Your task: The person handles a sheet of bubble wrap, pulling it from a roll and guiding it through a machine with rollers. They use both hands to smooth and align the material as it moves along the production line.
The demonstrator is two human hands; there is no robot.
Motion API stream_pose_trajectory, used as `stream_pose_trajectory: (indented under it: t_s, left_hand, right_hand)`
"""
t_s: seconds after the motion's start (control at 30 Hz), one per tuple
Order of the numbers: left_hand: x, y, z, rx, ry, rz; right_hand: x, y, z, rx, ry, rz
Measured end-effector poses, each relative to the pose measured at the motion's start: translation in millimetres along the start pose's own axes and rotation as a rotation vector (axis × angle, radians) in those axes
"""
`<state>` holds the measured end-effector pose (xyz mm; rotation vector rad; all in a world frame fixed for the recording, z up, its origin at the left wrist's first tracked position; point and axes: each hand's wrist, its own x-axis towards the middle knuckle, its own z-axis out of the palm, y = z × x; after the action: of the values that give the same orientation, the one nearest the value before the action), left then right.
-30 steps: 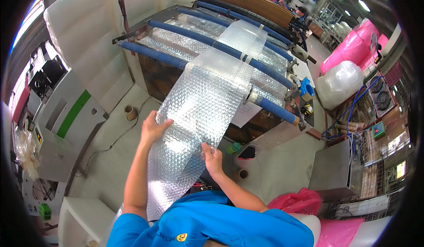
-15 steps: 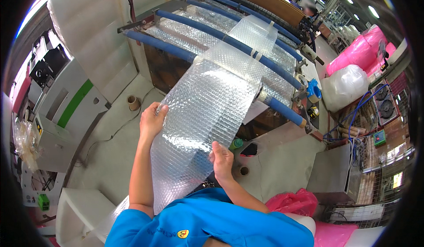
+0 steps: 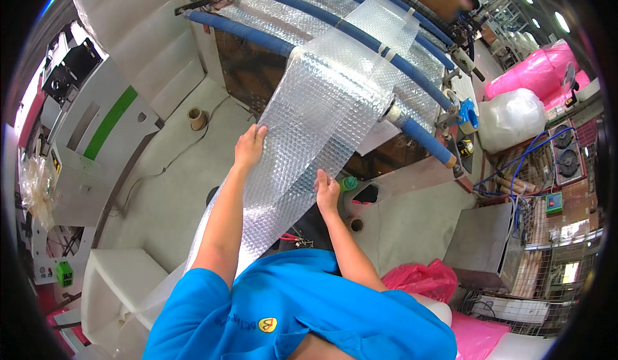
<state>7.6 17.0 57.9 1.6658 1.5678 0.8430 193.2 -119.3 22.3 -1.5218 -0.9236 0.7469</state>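
Note:
A long sheet of clear bubble wrap (image 3: 315,112) comes over the front blue roller (image 3: 241,32) of a machine and slopes down toward my body. Its lower end trails past my left side. My left hand (image 3: 250,147) is closed on the sheet's left edge, fingers partly hidden under it. On the opposite edge, a little nearer to me, my right hand (image 3: 327,191) pinches the film with the thumb on top. Between my hands the film hangs loosely and shines with reflections.
More blue rollers and film (image 3: 277,6) extend behind. A grey cabinet with a green stripe (image 3: 109,122) stands left, beside a white foam block (image 3: 119,283). Cardboard cores (image 3: 197,118) and a green bottle (image 3: 348,184) are on the floor. Pink film rolls (image 3: 534,70) lie far right.
Both hands have moved forward toward the front roller, still holding the bubble wrap's edges. The sheet between them looks narrower, and the view has shifted slightly.

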Motion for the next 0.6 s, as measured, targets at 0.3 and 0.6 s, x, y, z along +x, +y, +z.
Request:
stream_pose_trajectory:
  t_s: [0.3,0.6]
  left_hand:
    - [3.3,-9.0,0.4,-0.089,-0.012,0.020]
    - [1.3,-6.3,0.6,-0.034,0.045,0.042]
  right_hand:
    - [1.1,-0.5,0.5,-0.008,-0.009,-0.024]
    - [-0.3,-7.9,0.0,0.021,-0.021,-0.012]
